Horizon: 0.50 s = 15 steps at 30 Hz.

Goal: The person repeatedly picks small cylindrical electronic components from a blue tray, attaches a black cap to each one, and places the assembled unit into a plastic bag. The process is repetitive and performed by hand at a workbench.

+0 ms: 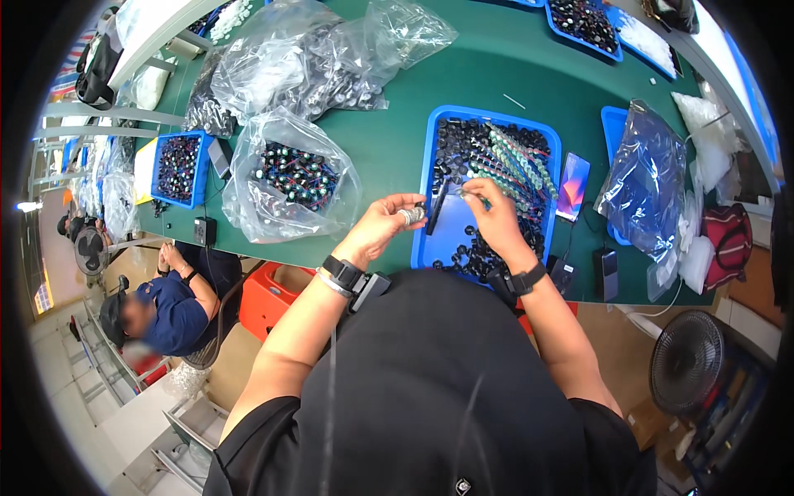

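My left hand (378,227) is over the left edge of a blue tray (429,149), its fingers closed round a small silvery, round part (411,216) with a black end. Across from it, my right hand (499,221) is above the tray, thumb and fingertips pinched together; what they hold is too small to make out. Between the hands is a slim black stick-like piece (436,208); whether a hand touches it, I cannot tell. Many small black round parts (452,140) fill the tray's far side, beside rows of greenish pieces with red wires (519,161).
A clear bag of wired parts (294,178) lies left, with larger plastic bags (289,62) behind. Right of the tray are a lit phone (571,187) and a bag-covered blue tray (613,124). A fan (686,354) stands lower right; another person (178,310) sits at left.
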Tool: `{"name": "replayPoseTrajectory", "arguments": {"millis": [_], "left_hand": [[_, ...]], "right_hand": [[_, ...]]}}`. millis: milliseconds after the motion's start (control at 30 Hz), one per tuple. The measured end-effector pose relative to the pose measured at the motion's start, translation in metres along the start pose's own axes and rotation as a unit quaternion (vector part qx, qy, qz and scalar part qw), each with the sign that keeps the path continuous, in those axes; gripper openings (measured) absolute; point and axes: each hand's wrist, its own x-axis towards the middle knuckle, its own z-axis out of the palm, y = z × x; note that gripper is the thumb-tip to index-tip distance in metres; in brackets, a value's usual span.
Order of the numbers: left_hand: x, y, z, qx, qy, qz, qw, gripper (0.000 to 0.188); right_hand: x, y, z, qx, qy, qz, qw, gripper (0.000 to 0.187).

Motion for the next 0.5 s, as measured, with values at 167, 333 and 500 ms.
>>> {"name": "replayPoseTrajectory", "arguments": {"millis": [167, 333, 500], "left_hand": [[0.004, 0.006, 0.011, 0.057, -0.022, 0.0, 0.998, 0.035], [0.009, -0.001, 0.031, 0.125, -0.099, -0.025, 0.987, 0.038], [0.007, 0.004, 0.04, 0.141, -0.11, -0.046, 0.983, 0.037]], "right_hand": [[-0.004, -0.002, -0.015, 0.297, 0.029, 0.187, 0.936, 0.024], [-0.013, -0.015, -0.014, 0.44, 0.024, 0.208, 0.873, 0.02], [-0.015, -0.005, -0.008, 0.441, 0.04, 0.229, 0.867, 0.017]]}}
